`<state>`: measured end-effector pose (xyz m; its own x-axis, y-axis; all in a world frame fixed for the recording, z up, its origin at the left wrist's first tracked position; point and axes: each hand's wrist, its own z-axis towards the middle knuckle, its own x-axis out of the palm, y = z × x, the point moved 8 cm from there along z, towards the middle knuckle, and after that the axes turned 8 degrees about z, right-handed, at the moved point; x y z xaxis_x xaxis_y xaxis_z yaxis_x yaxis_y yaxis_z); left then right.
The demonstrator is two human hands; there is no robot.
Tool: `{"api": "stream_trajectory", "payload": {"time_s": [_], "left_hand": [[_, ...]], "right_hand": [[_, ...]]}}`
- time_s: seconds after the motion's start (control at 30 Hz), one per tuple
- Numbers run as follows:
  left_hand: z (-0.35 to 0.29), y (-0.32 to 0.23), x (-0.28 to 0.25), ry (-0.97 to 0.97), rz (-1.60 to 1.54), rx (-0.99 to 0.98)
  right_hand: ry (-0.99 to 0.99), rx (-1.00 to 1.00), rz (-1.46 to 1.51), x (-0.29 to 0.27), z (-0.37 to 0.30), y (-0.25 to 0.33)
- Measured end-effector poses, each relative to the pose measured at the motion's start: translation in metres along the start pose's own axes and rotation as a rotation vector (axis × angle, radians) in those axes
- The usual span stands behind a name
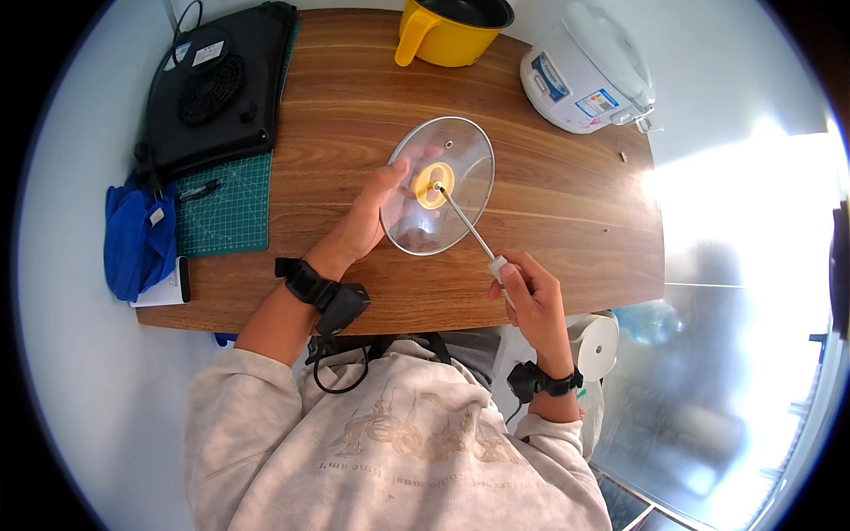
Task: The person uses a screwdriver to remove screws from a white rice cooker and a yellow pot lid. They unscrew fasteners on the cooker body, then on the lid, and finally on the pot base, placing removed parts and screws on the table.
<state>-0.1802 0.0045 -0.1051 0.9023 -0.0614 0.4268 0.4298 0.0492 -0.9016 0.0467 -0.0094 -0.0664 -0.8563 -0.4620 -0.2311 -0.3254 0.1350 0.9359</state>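
Note:
My left hand (382,196) grips a round glass pot lid (460,168) by its left edge, thumb on the near face and fingers behind the glass. The lid is tilted up above the table and has a metal rim and a small vent hole. A yellow ring-shaped knob (421,190) shows at its centre, partly seen through the glass. In my right hand (531,296) is a screwdriver (467,220) with a pale handle and a long metal shaft. Its tip meets the screw at the lid's centre.
On the wooden table (345,88) stand a yellow pot (460,40) at the back and a white rice cooker (584,75) at back right. An upturned black cooktop (217,93) lies at left on a green cutting mat (235,212). A pen (199,189) and blue cloth (140,239) are nearby.

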Motion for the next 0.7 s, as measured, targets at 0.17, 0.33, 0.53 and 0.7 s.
{"api": "stream_trajectory", "payload": {"time_s": [0.17, 0.33, 0.53, 0.7], "left_hand": [[0.0006, 0.0033, 0.0011, 0.026, -0.006, -0.013], [0.0006, 0.0029, 0.0015, 0.02, -0.011, -0.022], [0.0007, 0.003, 0.0007, 0.019, -0.01, -0.019], [0.0007, 0.0029, 0.0017, 0.029, 0.058, -0.026]], "right_hand": [[0.031, 0.026, 0.05, 0.0024, 0.0017, -0.0014], [0.022, 0.033, 0.085, 0.0013, 0.0021, -0.0045], [0.047, 0.052, 0.128, 0.0027, 0.0015, -0.006], [0.043, 0.048, 0.097, 0.0034, 0.0033, -0.0095]]}}
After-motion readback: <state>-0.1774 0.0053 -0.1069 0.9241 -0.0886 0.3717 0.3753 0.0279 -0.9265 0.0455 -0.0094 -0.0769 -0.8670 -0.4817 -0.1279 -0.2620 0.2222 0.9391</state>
